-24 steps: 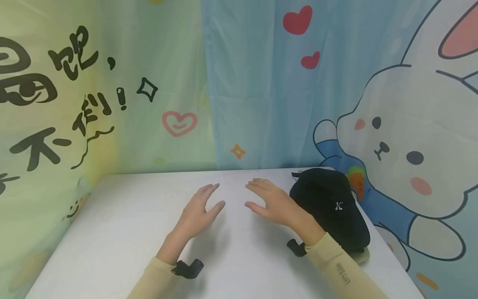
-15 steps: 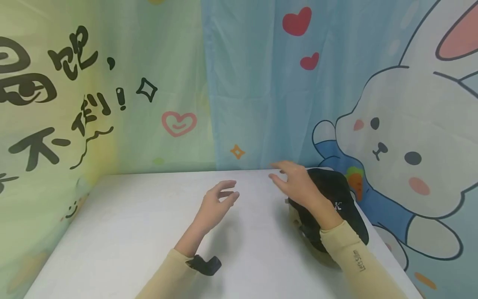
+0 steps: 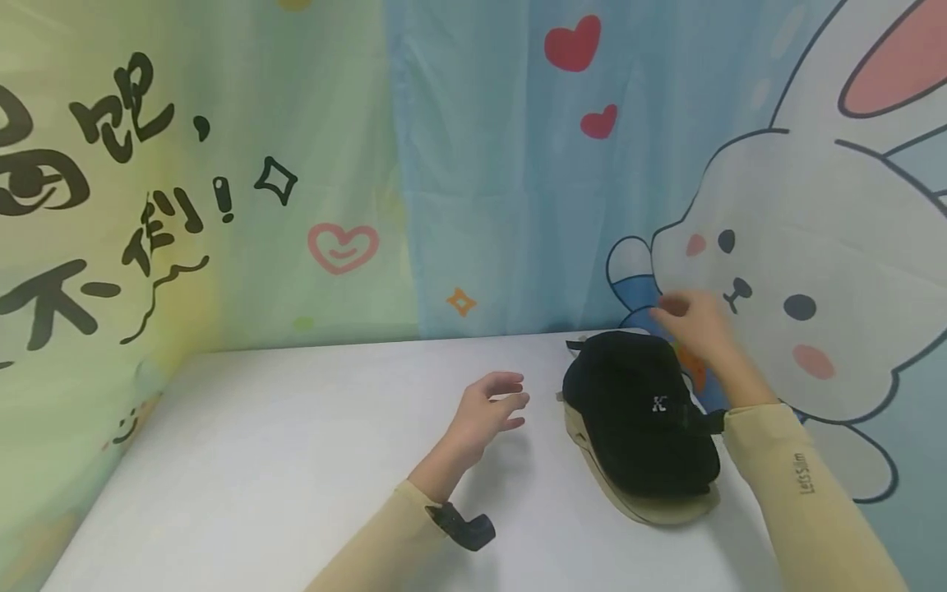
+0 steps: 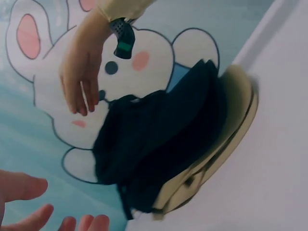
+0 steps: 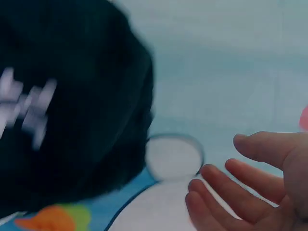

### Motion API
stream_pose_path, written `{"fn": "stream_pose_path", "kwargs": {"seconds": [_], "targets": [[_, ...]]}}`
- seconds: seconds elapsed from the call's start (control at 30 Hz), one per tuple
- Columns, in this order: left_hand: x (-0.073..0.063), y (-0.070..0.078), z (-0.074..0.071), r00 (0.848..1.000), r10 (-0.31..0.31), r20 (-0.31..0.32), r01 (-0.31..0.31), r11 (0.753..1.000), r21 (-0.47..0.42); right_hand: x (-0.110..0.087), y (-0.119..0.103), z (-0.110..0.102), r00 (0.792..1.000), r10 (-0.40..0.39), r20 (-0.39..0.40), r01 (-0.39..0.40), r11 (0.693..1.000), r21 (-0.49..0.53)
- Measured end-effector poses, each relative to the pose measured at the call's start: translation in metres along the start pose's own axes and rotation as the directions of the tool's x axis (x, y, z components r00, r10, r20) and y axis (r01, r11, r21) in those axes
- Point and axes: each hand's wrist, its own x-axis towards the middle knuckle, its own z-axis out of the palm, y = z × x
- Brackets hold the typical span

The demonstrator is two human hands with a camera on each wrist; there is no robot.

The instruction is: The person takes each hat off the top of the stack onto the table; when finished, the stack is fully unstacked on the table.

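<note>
Head view: the black cap (image 3: 629, 403) sits over a beige cap (image 3: 669, 511) on the desk (image 3: 296, 469); the left hand (image 3: 488, 418) is left of the black cap, the right hand (image 3: 697, 327) beyond its right side. Left wrist view: no contact with the black cap seen. Right wrist view: fingers beside it, holding nothing; both grips released. Judged step: reaching; the next move calls for fingers meeting fabric.
</note>
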Motion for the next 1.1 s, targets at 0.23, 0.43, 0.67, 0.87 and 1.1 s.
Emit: {"fn": "stream_pose_path", "kwargs": {"seconds": [0.23, 0.43, 0.67, 0.87, 1.1], "targets": [[0.006, -0.021, 0.017, 0.992, -0.129, -0.014, 0.127, 0.99, -0.062, -0.005, 0.044, -0.011, 0.987, 0.105, 0.123, -0.095, 0.992, -0.084], [0.007, -0.04, 0.032, 0.981, -0.195, -0.015, 0.192, 0.975, -0.109, -0.008, 0.071, -0.007, 0.958, 0.157, 0.242, -0.14, 0.987, -0.085], [0.004, -0.056, 0.054, 0.977, -0.214, -0.003, 0.211, 0.965, -0.153, -0.012, 0.088, 0.002, 0.902, 0.204, 0.382, -0.205, 0.978, -0.037], [0.005, -0.064, 0.07, 0.974, -0.227, 0.004, 0.224, 0.957, -0.185, -0.019, 0.094, 0.011, 0.857, 0.199, 0.476, -0.264, 0.962, 0.074], [0.006, -0.07, 0.085, 0.971, -0.232, 0.053, 0.238, 0.945, -0.223, -0.022, 0.098, 0.02, 0.821, 0.184, 0.54, -0.307, 0.94, 0.146]]}}
